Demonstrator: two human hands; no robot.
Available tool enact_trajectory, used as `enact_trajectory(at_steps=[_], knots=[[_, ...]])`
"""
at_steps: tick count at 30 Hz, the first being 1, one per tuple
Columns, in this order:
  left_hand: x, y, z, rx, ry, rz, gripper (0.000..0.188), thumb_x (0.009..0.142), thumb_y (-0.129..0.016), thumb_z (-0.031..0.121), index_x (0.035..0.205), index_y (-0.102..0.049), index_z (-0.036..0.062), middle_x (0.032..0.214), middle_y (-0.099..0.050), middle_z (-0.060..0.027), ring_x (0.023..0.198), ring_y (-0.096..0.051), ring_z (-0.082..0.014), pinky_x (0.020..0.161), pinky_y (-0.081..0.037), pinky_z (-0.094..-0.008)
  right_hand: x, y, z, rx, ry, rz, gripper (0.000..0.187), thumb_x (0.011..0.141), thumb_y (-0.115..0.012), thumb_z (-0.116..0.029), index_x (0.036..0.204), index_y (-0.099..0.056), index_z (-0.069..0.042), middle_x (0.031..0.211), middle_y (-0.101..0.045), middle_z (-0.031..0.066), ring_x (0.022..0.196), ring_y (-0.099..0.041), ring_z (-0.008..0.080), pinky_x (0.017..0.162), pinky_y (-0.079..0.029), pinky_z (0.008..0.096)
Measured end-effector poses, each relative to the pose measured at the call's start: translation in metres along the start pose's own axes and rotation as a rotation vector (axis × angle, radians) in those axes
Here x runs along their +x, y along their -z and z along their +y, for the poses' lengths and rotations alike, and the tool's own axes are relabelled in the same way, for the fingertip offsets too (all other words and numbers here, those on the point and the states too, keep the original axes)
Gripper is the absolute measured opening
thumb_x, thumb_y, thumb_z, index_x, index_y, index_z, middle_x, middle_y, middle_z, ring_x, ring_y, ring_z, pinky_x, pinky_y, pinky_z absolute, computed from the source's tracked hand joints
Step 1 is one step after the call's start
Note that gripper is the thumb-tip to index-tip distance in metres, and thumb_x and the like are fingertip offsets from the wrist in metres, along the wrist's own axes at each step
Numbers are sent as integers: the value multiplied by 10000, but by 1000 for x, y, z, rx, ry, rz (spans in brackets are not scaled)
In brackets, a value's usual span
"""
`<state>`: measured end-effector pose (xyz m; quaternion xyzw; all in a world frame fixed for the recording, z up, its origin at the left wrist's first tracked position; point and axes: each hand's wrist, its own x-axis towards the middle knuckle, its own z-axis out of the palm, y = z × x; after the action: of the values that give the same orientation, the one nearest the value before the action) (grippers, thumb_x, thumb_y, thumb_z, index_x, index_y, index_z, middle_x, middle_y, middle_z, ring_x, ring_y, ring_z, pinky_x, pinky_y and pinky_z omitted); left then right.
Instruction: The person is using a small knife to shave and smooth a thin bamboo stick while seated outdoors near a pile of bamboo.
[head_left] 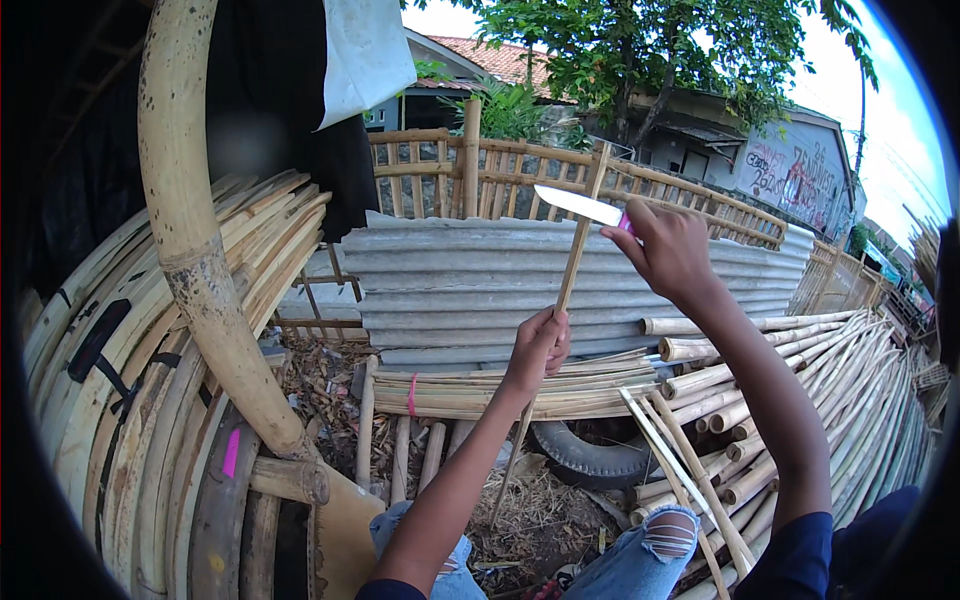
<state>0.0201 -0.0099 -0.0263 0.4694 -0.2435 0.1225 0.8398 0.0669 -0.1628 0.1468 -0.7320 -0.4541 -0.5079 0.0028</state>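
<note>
My left hand (538, 350) is wrapped round a long, thin bamboo strip (573, 262), which stands nearly upright and leans a little to the right at its top. The strip's lower end reaches down toward the littered ground. Higher up and to the right, my right hand (665, 245) grips a knife (580, 205) by its pink handle. Its pale blade points left and crosses the strip near the upper end. Whether the edge touches the strip or only passes in front of it, I cannot tell.
Bamboo poles (750, 420) are heaped at the right, and split bamboo (110, 400) is stacked at the left beside a thick bamboo post (190, 250). A tied strip bundle (470, 395) lies ahead, above a tyre (600, 450). Corrugated sheeting (480, 285) stands behind.
</note>
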Motion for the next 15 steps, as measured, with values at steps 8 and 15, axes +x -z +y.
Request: enact_trajectory(at_steps=[8,15], knots=[[4,4,4,-12,16,51,354,936,-485,393,748,-417,101,522,-311,53,377,-247,-10,335,-160,-184,-24,-19,-36,110,119,-67,471,856,-532,-509,599,-514,-114,466,-503,32,409,-527,232,377,-348,341],[-4,14,8,47,-56,68,384,931,-476,426,737,-417,100,509,-289,51,374,-228,-17,336,-146,-196,-21,-14,-65,127,99,-28,416,813,-600,-456,596,-545,-106,520,-509,18,483,-528,207,432,-362,331]])
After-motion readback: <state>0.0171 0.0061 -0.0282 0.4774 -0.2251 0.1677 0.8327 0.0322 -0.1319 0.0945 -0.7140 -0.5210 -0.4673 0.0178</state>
